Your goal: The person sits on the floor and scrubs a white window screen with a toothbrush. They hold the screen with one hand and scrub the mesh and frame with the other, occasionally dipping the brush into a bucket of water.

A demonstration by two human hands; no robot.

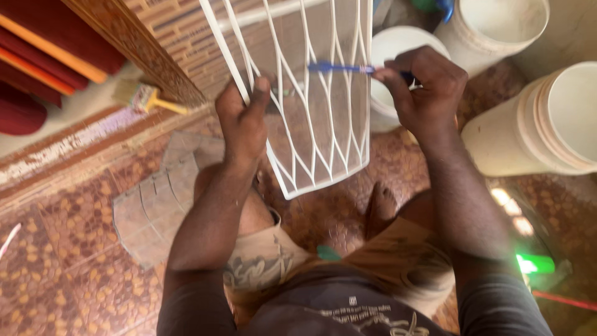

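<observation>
I hold a white wire grille [317,106] upright between my knees. My left hand [244,121] grips its left edge, thumb over a bar. A small blue brush [336,68] is pinched in my right hand [426,87], with the blue end lying across the grille's bars near the top right. The lower corner of the grille hangs just above the patterned brown floor [74,249].
Three white plastic buckets stand at the right: one behind the grille [388,68], one at the top [497,28], one at the far right [547,124]. A paintbrush with a yellow handle [146,98] lies at the upper left. A green object [535,264] sits low right.
</observation>
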